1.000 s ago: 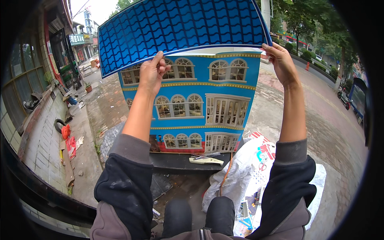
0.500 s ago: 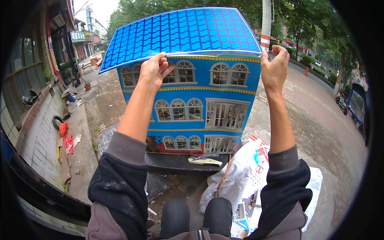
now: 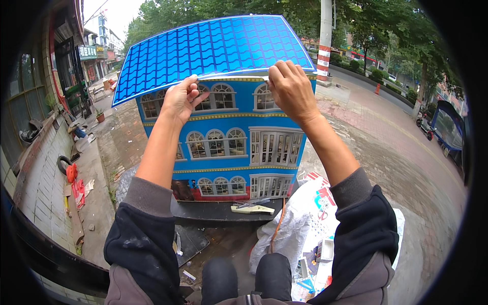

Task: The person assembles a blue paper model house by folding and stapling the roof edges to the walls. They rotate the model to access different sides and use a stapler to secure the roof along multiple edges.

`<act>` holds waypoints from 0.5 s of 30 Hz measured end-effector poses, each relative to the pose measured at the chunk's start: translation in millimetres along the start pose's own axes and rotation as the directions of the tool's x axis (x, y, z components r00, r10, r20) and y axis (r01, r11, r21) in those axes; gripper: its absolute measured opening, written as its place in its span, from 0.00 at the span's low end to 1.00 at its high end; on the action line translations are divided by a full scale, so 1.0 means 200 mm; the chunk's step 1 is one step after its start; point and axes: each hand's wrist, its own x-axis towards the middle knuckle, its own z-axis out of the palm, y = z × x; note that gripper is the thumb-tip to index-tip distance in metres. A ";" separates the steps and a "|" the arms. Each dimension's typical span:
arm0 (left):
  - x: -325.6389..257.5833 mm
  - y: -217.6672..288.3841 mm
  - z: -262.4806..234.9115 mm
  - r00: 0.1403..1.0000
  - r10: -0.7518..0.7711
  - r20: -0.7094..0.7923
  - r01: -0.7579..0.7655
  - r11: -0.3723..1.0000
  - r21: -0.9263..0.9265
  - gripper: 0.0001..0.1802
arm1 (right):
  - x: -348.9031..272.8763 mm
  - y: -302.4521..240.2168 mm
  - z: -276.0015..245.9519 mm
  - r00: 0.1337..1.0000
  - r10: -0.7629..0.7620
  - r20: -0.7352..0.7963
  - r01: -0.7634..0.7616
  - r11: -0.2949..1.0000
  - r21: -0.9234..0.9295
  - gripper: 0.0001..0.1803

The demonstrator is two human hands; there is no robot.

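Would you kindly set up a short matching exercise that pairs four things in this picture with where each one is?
Things:
1. blue tiled roof sheet
2. left hand
3. utility knife
4. white woven sack

Places:
A. on the dark base in front of the model house
B. on the ground, right of the base
C. on top of the model house
D. at the sheet's front edge, left of the right hand

Pairs: 1-C, 2-D, 3-A, 4-B

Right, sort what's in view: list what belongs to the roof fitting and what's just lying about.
In hand:
- blue tiled roof sheet
- blue model house
- left hand, gripping the sheet's front edge
- right hand, fingers on that edge

Lying about:
- pale cutter-like tool on the dark base
- white printed sack
- tyre
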 end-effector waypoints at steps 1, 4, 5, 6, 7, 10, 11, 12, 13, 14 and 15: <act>0.00 -0.01 0.00 1.000 0.007 0.002 -0.007 1.000 0.006 0.08 | 0.00 0.02 0.00 0.999 -0.023 -0.026 0.025 0.998 0.059 0.11; 0.00 -0.01 -0.01 1.000 0.005 0.026 -0.005 1.000 0.003 0.08 | 0.02 0.21 -0.01 0.877 0.480 -0.038 -0.456 0.853 0.254 0.19; 0.00 0.00 -0.01 1.000 0.005 0.027 -0.005 1.000 0.004 0.09 | 0.04 0.32 -0.01 0.725 0.689 0.020 -0.653 0.676 0.341 0.21; 0.00 0.00 -0.01 1.000 0.009 0.014 -0.009 1.000 0.004 0.09 | 0.07 0.42 0.00 0.565 0.812 0.144 -0.816 0.525 0.240 0.23; 0.00 0.00 -0.01 1.000 -0.004 0.012 0.004 1.000 0.014 0.09 | 0.08 0.50 0.02 0.376 0.898 0.229 -0.926 0.357 0.122 0.24; 0.00 0.00 -0.01 1.000 -0.020 -0.007 0.020 0.999 0.038 0.10 | 0.07 0.66 0.08 0.046 0.752 0.658 -0.977 -0.102 0.185 0.26; 0.01 0.00 -0.01 1.000 -0.015 -0.010 0.015 0.998 0.056 0.09 | 0.09 0.71 0.09 0.107 0.707 0.699 -0.960 -0.110 0.259 0.23; 0.01 0.00 -0.01 1.000 -0.019 -0.019 0.020 0.998 0.060 0.09 | 0.12 0.73 0.11 0.210 0.689 0.693 -0.916 -0.108 0.385 0.22; 0.02 -0.01 -0.01 1.000 -0.014 -0.023 0.016 0.998 0.067 0.08 | 0.15 0.73 0.13 0.241 0.712 0.660 -0.874 -0.136 0.466 0.20; 0.02 -0.01 -0.02 1.000 -0.017 -0.014 0.018 0.999 0.048 0.08 | 0.17 0.75 0.11 0.290 0.707 0.645 -0.865 -0.095 0.493 0.16; 0.02 -0.02 -0.02 1.000 -0.016 0.009 0.016 1.000 0.022 0.08 | 0.20 0.74 0.11 0.266 0.738 0.620 -0.820 -0.165 0.548 0.12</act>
